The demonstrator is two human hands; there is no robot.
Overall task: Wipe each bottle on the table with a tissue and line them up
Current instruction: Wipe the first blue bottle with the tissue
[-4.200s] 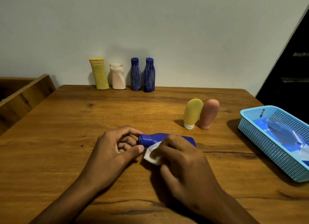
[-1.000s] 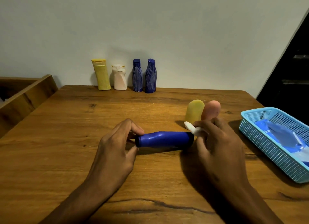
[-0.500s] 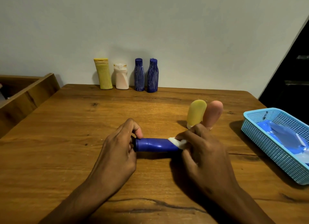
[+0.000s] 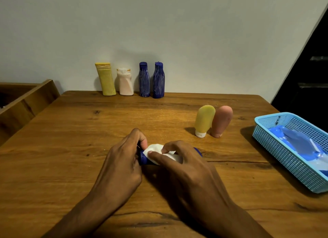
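Since half a second earlier, the right hand (image 4: 184, 168) had slid the white tissue (image 4: 156, 151) leftward along the blue bottle (image 4: 143, 158), from near its middle to the end by the cap, where the left hand was. That bottle lay on its side on the wooden table (image 4: 71, 131), near the front and middle, and was mostly hidden under the two hands; only its left end and a sliver of its right end showed. The left hand (image 4: 122, 166) held the left end, fingers curled round it with the fingertips over the top. The right hand's fingers were bent over the bottle, pinching and pressing the tissue onto it. Four bottles stood upright in a row along the table's far edge by the wall: a yellow bottle (image 4: 106, 79), a cream bottle (image 4: 125, 82), and two dark blue ribbed bottles (image 4: 144, 79) close together. To the right of the hands and farther back, a yellow tube (image 4: 204, 119) and a pink tube (image 4: 221, 120) stood cap down, touching side by side. At the table's right edge sat a light blue plastic basket (image 4: 276, 149) holding blue plastic packaging. Part of a wooden frame (image 4: 26, 103) showed at the left.
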